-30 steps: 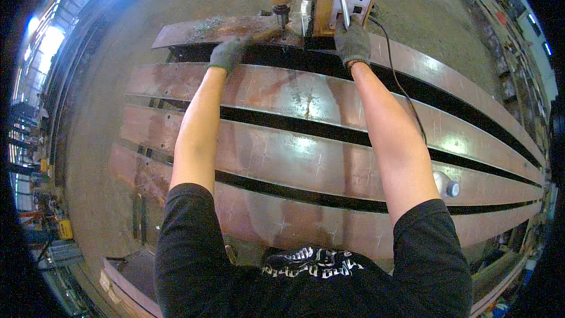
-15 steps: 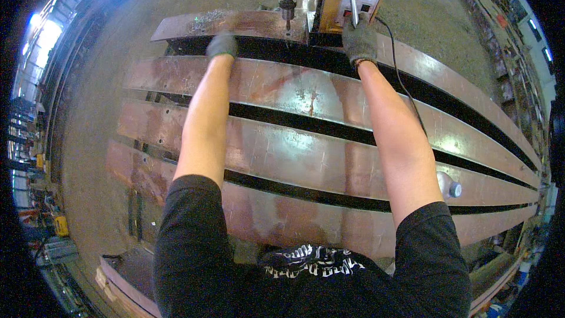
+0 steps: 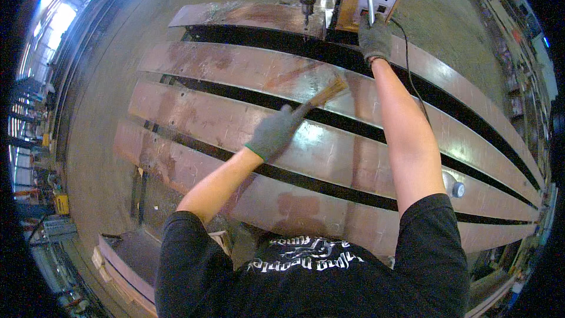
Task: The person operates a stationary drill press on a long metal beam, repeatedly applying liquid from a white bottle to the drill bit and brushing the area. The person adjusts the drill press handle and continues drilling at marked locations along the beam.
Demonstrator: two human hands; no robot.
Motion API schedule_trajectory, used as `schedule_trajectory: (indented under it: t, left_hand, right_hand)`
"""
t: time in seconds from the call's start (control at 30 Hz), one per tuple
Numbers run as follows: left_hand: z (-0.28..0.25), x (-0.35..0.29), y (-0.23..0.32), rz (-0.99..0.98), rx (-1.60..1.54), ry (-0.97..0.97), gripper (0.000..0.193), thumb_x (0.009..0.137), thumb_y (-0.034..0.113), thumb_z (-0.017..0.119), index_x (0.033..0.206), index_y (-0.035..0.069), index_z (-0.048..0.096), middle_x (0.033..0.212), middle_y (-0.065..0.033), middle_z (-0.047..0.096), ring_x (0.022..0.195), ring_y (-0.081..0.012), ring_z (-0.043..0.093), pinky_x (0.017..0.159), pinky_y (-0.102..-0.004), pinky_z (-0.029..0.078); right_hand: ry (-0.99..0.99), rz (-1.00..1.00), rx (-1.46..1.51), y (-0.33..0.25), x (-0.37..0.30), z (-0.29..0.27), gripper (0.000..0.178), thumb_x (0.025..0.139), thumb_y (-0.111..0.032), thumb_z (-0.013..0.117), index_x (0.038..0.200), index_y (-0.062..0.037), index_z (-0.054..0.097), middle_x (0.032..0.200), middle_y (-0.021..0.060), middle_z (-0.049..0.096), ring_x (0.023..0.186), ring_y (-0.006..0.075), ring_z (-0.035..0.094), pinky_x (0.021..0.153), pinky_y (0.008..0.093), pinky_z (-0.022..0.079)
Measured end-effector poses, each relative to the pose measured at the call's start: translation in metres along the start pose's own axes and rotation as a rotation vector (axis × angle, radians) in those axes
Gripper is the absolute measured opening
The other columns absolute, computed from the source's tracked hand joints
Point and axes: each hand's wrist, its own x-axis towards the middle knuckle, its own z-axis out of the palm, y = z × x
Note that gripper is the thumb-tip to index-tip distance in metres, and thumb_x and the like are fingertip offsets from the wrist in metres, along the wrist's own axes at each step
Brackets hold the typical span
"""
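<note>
My left hand (image 3: 273, 133), in a grey glove, grips a brush (image 3: 327, 92) by its handle. The pale brown bristles point up and right over a flat steel bar. At the top right, my gloved right hand (image 3: 375, 38) is closed around the end of one lever (image 3: 371, 3) of a drill press (image 3: 348, 0) with an orange-brown body. Its fingers are partly hidden from above. Left of the body, the drill's chuck and bit (image 3: 306, 12) point down at the far steel bar (image 3: 247, 16).
Several long rusty steel bars (image 3: 247, 73) lie side by side with dark gaps between them. A clear bottle with a blue cap (image 3: 458, 189) lies on them at the right. A black cable (image 3: 410, 76) runs from the drill. Timber and plate (image 3: 126, 271) stand at lower left.
My left hand has come back from the far bar toward the middle, and the brush now shows in it. My right hand stays on the lever. The whole view has shifted slightly.
</note>
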Motion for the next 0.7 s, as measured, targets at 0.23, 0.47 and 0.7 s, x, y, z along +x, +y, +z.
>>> schedule_trajectory:
  t: [0.23, 0.47, 0.7]
  left_hand:
    - [-0.039, -0.087, -0.244, -0.905, 0.258, 0.220, 0.024, 0.099, 0.021, 0.056, 0.114, 0.005, 0.066, 0.095, -0.0237, 0.072, 0.084, -0.0448, 0.073, 0.071, -0.0527, 0.058]
    - [-0.103, -0.045, -0.155, -0.994, -0.313, 0.394, 0.022, 0.097, 0.015, 0.057, 0.108, -0.001, 0.068, 0.095, -0.0231, 0.073, 0.087, -0.0415, 0.072, 0.074, -0.0502, 0.059]
    - [0.066, 0.032, 0.129, -0.032, -0.265, 0.030, 0.030, 0.103, 0.011, 0.041, 0.129, 0.003, 0.054, 0.102, -0.0293, 0.065, 0.084, -0.0463, 0.071, 0.067, -0.0555, 0.058]
  right_hand:
    - [0.052, -0.062, -0.012, -0.006, -0.003, -0.002, 0.052, 0.099, -0.050, 0.055, 0.121, -0.0039, 0.064, 0.110, 0.0304, 0.070, 0.100, 0.0498, 0.068, 0.084, 0.0582, 0.053]
    - [0.164, -0.084, -0.050, 0.041, 0.013, 0.006, 0.051, 0.101, -0.051, 0.050, 0.116, -0.0048, 0.067, 0.110, 0.0302, 0.070, 0.099, 0.0507, 0.067, 0.084, 0.0604, 0.052]
    - [0.040, 0.001, -0.090, 0.005, -0.003, 0.004, 0.047, 0.100, -0.049, 0.055, 0.120, -0.0082, 0.064, 0.111, 0.0272, 0.071, 0.102, 0.0496, 0.067, 0.086, 0.0603, 0.052]
